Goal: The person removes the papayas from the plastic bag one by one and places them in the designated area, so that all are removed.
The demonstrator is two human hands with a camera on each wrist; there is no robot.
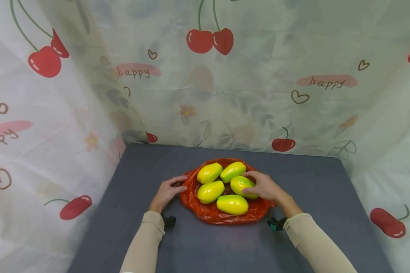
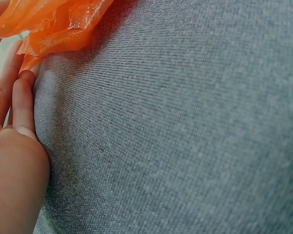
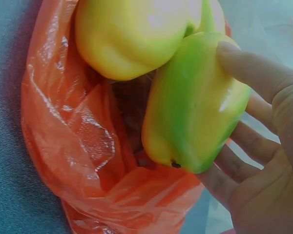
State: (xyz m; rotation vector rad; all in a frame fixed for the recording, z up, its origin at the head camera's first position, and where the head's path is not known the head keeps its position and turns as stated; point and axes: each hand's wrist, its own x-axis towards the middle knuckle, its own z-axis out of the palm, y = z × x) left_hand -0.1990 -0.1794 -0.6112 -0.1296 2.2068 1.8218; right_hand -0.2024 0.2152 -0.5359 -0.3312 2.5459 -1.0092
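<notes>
At the left, your left hand (image 1: 167, 193) rests by the near-left rim of the red plastic bag (image 1: 222, 219), which lies opened out on the dark grey table (image 1: 143, 163). Your thumb and fingers are spread apart, their tips touching the plastic without closing on it. Inside the bag, at its left, sit the upper-left fruit (image 1: 209, 173) and the lower-left fruit (image 1: 210, 192). To their right come the front fruit (image 1: 232, 204) and the upper-right fruit (image 1: 233, 172), then the right-hand fruit (image 1: 239, 184), which your right hand (image 1: 264, 185) pinches between thumb and fingers. All five are yellow tinged with green.

The step in hand seems to be getting hold of that right-hand fruit while your left hand minds the bag. I judge that the next move calls for firm contact from thumb and fingers, clear of the neighbouring fruits and loose plastic, since the smooth skin could slip.

Your left wrist view shows a grey weave and a plastic fold at your fingertips, but no fruit. Only the head view lays out all five. Your right wrist view alone reveals the held fruit's ridges, its broad green flank and the dark spot (image 3: 176, 165) at its end.
</notes>
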